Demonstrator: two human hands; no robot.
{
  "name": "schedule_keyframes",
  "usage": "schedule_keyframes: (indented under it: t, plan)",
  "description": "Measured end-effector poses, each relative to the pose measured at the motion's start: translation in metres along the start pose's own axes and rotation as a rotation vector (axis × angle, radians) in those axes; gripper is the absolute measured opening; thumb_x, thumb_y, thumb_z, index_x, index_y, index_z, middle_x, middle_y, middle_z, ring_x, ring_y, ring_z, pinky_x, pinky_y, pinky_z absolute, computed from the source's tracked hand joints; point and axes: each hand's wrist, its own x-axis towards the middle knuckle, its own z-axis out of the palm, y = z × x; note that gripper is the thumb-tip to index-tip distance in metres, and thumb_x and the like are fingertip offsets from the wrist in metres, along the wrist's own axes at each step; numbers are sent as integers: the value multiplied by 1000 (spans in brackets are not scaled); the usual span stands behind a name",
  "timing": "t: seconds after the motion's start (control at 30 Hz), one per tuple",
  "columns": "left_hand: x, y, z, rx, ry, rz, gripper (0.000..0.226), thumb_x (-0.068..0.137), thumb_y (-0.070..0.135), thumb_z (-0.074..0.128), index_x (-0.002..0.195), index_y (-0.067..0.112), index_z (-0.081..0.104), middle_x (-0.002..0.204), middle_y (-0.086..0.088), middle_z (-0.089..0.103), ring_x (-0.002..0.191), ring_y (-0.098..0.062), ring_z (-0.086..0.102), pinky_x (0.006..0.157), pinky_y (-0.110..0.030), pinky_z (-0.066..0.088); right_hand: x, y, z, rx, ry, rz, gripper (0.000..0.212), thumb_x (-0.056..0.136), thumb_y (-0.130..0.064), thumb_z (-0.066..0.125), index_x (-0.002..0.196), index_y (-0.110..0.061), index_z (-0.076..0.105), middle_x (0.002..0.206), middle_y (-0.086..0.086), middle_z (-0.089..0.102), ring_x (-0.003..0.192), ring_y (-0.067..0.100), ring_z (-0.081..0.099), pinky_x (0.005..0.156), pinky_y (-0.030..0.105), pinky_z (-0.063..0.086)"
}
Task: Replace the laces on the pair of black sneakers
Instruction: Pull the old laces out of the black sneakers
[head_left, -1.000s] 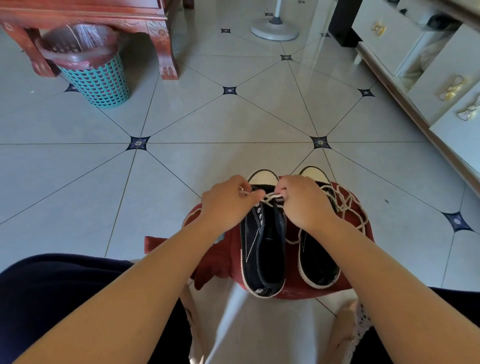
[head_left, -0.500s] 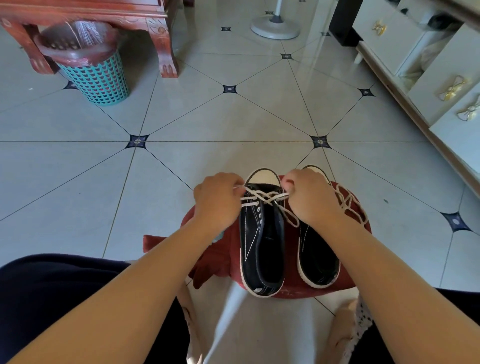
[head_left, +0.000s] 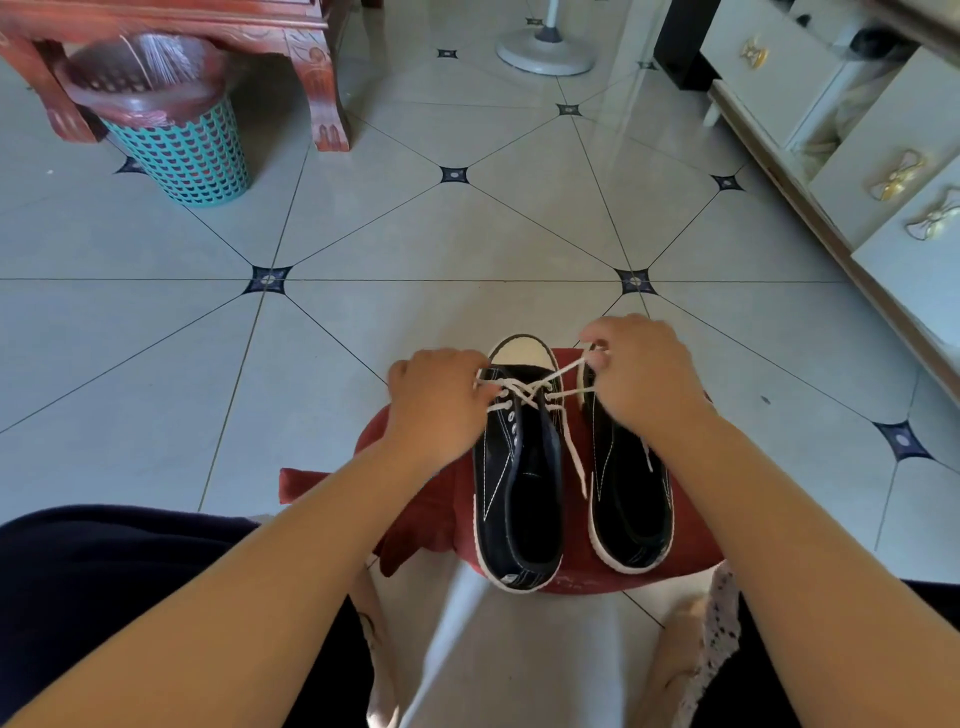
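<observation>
Both bare forearms are reaching forward and angling toward each other, left forearm (head_left: 260, 571) from lower left, right forearm (head_left: 805, 545) from lower right. Left hand (head_left: 441, 400) is facing knuckles-up, fingers curled, pinching one end of the white lace (head_left: 524, 389) at its fingertips. Right hand (head_left: 639, 379) is sitting slightly farther forward than the left, fingers curled, thumb and forefinger pinching the other end. The hands are not touching each other.

Teal waste basket (head_left: 182, 150) beside a carved red furniture leg (head_left: 326, 104) on the tiled floor (head_left: 415, 234), white fan base (head_left: 545, 51) beyond
</observation>
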Motion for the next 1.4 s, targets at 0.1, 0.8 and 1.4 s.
schedule_keyframes:
  t: [0.1,0.8,1.4]
  plan:
    - [-2,12,5,82,22,173,23,92,37,47,107,32,63,99,6,64,107,-21,52,94,-37,25,-6,-14,22,-53,-54,-206,24,91,-19,52,112,-21,62,94,4,62,94,24,55,84,35,40]
    - [3,11,7,109,-27,232,22,93,35,47,107,30,64,93,5,60,103,-19,51,95,-34,22,-5,-9,37,-82,25,-246,12,83,-16,63,86,-26,69,70,-6,52,78,22,52,84,34,34]
    - [-4,8,-6,-113,-172,-9,14,90,18,42,87,20,55,96,-4,63,96,-26,56,85,-34,41,-1,-7,10,266,92,31,15,87,-10,49,83,-20,59,74,-10,55,63,7,48,52,17,33]
